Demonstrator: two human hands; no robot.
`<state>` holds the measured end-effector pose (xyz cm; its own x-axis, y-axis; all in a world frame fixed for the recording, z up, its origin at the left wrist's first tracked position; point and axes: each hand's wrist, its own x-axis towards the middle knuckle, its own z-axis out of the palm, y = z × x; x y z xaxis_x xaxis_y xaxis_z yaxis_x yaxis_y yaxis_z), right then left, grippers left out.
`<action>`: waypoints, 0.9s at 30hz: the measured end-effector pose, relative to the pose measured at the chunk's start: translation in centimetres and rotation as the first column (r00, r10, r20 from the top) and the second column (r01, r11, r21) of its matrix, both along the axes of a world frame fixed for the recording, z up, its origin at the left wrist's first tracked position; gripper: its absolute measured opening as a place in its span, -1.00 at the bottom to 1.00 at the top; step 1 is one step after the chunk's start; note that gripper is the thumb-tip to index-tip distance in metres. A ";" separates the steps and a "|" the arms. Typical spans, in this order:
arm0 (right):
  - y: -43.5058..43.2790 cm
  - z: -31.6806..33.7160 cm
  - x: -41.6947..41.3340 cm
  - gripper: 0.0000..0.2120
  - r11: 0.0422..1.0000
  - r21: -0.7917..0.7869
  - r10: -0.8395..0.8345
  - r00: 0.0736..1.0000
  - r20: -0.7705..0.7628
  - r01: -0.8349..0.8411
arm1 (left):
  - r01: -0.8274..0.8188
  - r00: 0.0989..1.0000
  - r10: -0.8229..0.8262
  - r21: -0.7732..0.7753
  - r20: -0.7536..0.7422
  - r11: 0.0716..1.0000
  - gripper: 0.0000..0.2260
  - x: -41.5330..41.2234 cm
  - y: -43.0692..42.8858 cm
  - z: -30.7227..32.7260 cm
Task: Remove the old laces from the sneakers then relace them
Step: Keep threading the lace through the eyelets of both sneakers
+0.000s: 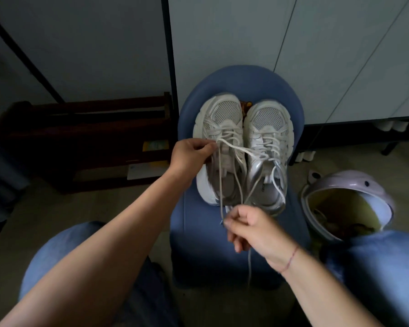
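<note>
Two white and silver sneakers stand side by side on a blue padded stool (pixel 241 234), toes pointing away from me. My left hand (pixel 190 153) pinches the white lace (pixel 232 147) at the upper eyelets of the left sneaker (pixel 219 128). Nearer to me, my right hand (pixel 250 226) pinches the loose ends of that lace just in front of the heels. Long strands run from the left sneaker down to my right hand, and one end hangs below it. The right sneaker (pixel 268 138) is still laced, with a loose loop by its collar.
A pale helmet (pixel 347 204) lies open side up on the floor to the right of the stool. A dark wooden rack (pixel 92 138) stands at the left. White cabinet doors (pixel 246 43) rise behind the stool. My knees in blue jeans flank the stool.
</note>
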<state>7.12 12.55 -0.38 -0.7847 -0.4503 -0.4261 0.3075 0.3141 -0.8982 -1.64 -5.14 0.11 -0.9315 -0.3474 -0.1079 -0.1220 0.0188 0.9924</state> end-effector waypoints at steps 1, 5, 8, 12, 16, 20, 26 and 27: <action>0.1 -0.3 0.6 -0.90 0.999 0.026 0.021 1.000 0.018 -0.022 | -0.001 1.000 0.001 0.003 0.002 1.000 -0.96 0.0 0.0 0.0; -0.5 0.0 -0.9 -0.88 0.991 0.030 -0.125 0.987 -0.102 0.128 | 0.003 1.000 -0.003 0.028 0.005 1.000 -0.94 -0.1 -0.1 -0.3; -2.1 0.9 -3.6 -0.80 0.963 -0.087 -0.267 0.947 -0.179 0.255 | 0.003 1.000 -0.003 0.055 0.001 0.998 -0.93 0.0 0.0 -0.2; -4.8 1.3 -6.0 -0.83 0.943 -0.175 -0.304 0.946 -0.113 0.282 | -0.006 1.000 0.006 0.029 -0.003 1.000 -0.93 0.2 0.2 0.1; -5.6 1.3 -7.1 -0.75 0.897 -0.294 -0.324 0.943 0.071 0.331 | -0.018 1.000 0.018 0.005 -0.005 1.000 -0.90 0.1 0.1 0.1; -4.7 0.7 -6.8 -0.77 0.888 -0.341 -0.283 0.951 0.125 0.309 | -0.003 1.000 0.003 0.023 0.001 1.000 -0.92 0.2 0.1 0.2; -3.7 -0.5 -5.9 -0.91 0.903 -0.308 -0.283 0.954 0.099 0.300 | 0.008 1.000 -0.009 0.039 0.007 0.999 -0.89 0.3 0.1 0.4; -3.8 -0.4 -5.8 -0.91 0.911 -0.292 -0.281 0.956 0.079 0.292 | 0.009 1.000 -0.010 0.046 0.003 0.999 -0.89 0.3 0.1 0.4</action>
<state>1.28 8.74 -0.78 -0.8863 -0.3182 -0.3365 0.3764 -0.0716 -0.9237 -1.31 -5.01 0.55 -0.9344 -0.3331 -0.1264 -0.1250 -0.0257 0.9918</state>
